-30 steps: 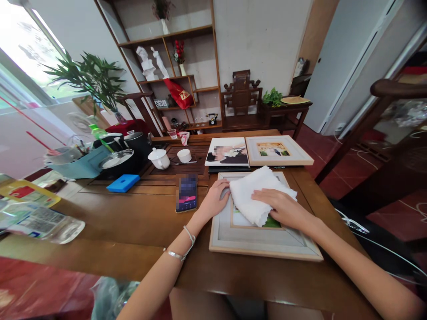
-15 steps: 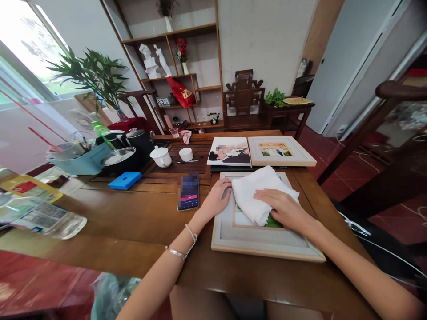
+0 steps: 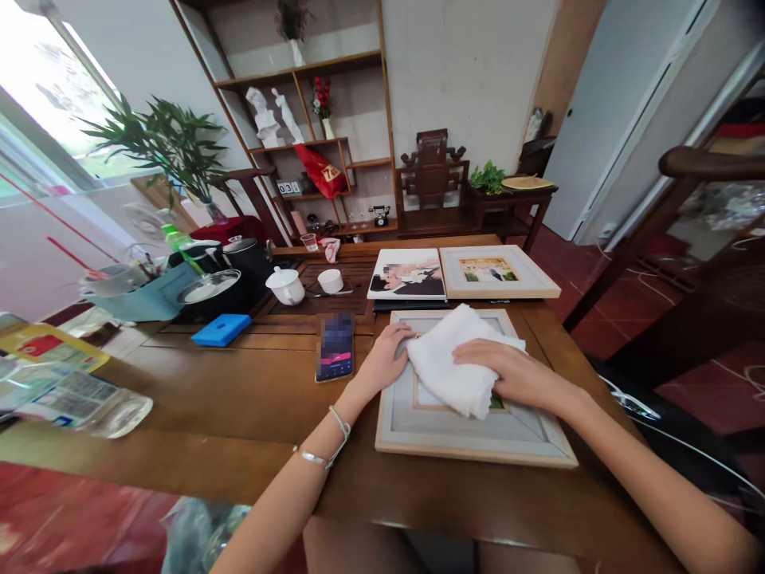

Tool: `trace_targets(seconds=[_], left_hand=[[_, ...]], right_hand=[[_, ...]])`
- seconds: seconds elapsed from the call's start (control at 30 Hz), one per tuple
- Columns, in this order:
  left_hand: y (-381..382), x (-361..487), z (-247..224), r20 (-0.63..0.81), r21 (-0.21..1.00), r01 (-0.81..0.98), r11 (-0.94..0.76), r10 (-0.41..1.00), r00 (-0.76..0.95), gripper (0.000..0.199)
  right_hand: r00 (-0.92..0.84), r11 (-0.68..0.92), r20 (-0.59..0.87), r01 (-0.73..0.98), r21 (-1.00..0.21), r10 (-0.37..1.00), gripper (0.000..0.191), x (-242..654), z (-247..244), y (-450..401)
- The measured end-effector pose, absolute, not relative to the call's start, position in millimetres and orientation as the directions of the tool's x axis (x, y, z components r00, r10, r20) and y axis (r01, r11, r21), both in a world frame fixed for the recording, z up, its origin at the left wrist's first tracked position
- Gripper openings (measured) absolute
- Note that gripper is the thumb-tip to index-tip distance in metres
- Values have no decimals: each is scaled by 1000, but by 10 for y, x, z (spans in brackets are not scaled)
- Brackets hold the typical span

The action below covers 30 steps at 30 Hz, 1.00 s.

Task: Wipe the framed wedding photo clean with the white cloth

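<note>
Broadly, a brown wooden table [image 3: 239, 406] fills the lower view. On it, close to the person, lies a pale picture frame [image 3: 454, 434], face up, with a white cloth [image 3: 442, 363] spread across its middle. The right hand [image 3: 508, 371] lies on the cloth, fingers extended over it — whether the thumb pinches the underside cannot be told. The left hand [image 3: 386, 359] rests on the frame's left border, fingers loosely bent, not clenched.

Done well, this likely calls for light, even pressure, the cloth kept flat, and the left hand steadying the frame.

Containers, largest first: a light-blue tub [image 3: 140, 301] holding thin-handled items; a black pot [image 3: 222, 301] under a glass lid, contents hidden; a white lidded cup [image 3: 285, 287], closed; and a small white cup [image 3: 331, 281] — its inside too small to read.
</note>
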<state>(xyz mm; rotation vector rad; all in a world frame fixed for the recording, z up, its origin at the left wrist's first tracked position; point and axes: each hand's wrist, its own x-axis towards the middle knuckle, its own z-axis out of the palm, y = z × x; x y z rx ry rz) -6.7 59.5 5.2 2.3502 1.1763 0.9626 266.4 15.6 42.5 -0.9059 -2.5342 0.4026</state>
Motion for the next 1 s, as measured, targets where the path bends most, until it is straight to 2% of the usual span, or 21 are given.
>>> trace_targets(seconds=[0.13,0.23,0.33,0.43,0.63,0.8,0.9,1.0], left_hand=[[593,-53,70,424,562,581,-589,808,409,22],[591,-52,70,424,558,582,-591,806,413,22],[588,-56,71,418,557,584,-591,807,418,23],[584,-60,77,403,562,588,-581,814,419,23],[582,-55,82,406,577,579,-576,817,409,21],[579,-49,74,420,565,585,-582,813,403,22],[585,-55,64,427,552,584,-595,803,415,24],[594,-62,54,423,546,590,-595,804,419,24]], right_hand=[[-643,738,388,653,-172,660,64,2705,331,228],[-584,670,465,742,-28,666,57,2733,383,235],[-508,583,546,811,43,666,51,2786,454,244],[-518,564,512,822,77,685,51,2813,430,276],[-575,583,231,812,38,785,50,2643,392,194],[-664,666,78,724,-180,744,29,2476,682,-79],[-716,699,40,667,-258,697,19,2427,753,-155],[-669,677,113,711,-190,734,30,2452,666,-86]])
